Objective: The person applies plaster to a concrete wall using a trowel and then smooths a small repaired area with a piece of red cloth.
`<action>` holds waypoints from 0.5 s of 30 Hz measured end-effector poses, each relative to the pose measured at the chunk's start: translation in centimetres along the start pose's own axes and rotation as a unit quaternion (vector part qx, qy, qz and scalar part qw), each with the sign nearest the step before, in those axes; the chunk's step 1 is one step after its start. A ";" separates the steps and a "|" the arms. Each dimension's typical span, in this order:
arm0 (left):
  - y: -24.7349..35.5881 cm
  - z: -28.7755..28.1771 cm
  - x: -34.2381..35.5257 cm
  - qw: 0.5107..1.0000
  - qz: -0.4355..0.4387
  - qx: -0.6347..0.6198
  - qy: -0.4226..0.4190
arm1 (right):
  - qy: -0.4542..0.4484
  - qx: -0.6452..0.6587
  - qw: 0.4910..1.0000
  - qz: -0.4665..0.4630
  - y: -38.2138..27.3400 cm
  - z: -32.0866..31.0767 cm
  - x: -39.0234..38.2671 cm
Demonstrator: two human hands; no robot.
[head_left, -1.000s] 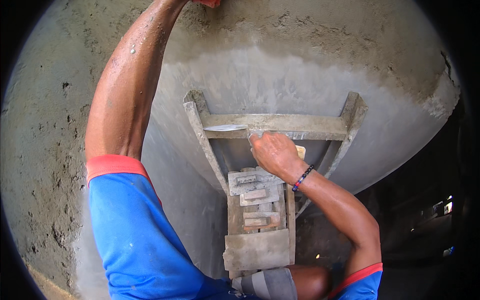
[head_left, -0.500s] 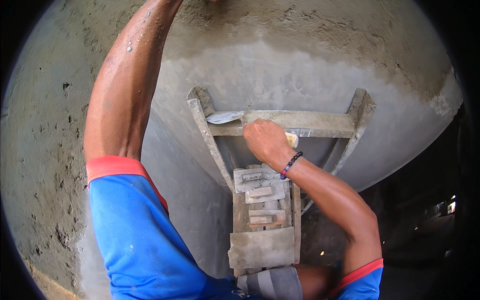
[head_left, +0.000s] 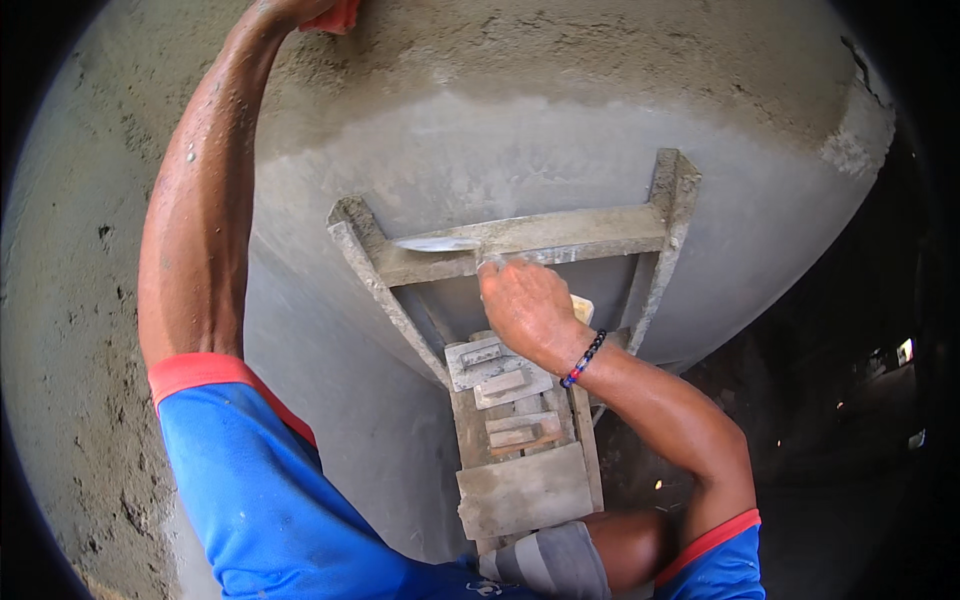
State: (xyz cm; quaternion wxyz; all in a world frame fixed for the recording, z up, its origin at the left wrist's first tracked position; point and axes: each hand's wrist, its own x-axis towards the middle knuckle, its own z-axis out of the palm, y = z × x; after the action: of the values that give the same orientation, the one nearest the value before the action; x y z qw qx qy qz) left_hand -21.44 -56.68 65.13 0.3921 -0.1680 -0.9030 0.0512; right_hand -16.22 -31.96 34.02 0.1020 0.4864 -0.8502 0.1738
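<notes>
Grey plastered wall [head_left: 570, 150] is filling the background: rough, brownish band running along the top, smoother, paler finish showing below. Pitted wall section [head_left: 75, 300] is standing on the left; the lower right is going dark, with a few bright spots glinting.

Right hand [head_left: 532, 308] is clenching around the handle of a trowel [head_left: 438, 244], fingers closed, pale handle butt showing just past the wrist side. Blade is pointing left, appearing in front of the crossbar of a cement-stained frame [head_left: 555, 232]; can't tell if metal is touching it. Frame's 2 side rails are flanking the bar, standing against the wall. Beaded bracelet [head_left: 585, 360] is circling the right wrist.

Left hand [head_left: 290, 8] is sitting at the top edge, mostly cropped. Red-orange piece [head_left: 335, 16] is showing right beside it; can't tell whether the fingers are gripping it. Specks are dotting the forearm.

Below the right hand, 3 hand floats [head_left: 503, 386] are lying in a row on planks [head_left: 472, 430], a wider board [head_left: 525, 492] lying nearest the body.
</notes>
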 end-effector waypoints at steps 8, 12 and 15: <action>0.2 -1.9 -1.3 0.998 -0.062 0.028 -0.014 | 0.017 -0.086 0.996 0.017 7.1 -1.9 -3.6; -2.0 -0.9 -1.6 0.998 -0.043 -0.010 -0.044 | 0.021 -0.124 0.991 0.054 9.6 -3.3 -7.6; -0.6 1.1 -0.5 0.995 -0.072 -0.045 -0.054 | 0.059 -0.156 0.976 0.142 16.0 -4.8 -9.1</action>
State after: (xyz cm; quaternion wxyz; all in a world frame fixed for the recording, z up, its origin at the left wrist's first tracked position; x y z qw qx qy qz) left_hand -22.04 -57.35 64.12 0.3375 -0.1173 -0.9339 -0.0091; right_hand -25.41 -15.38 32.21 0.2013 0.3277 -0.9196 0.0798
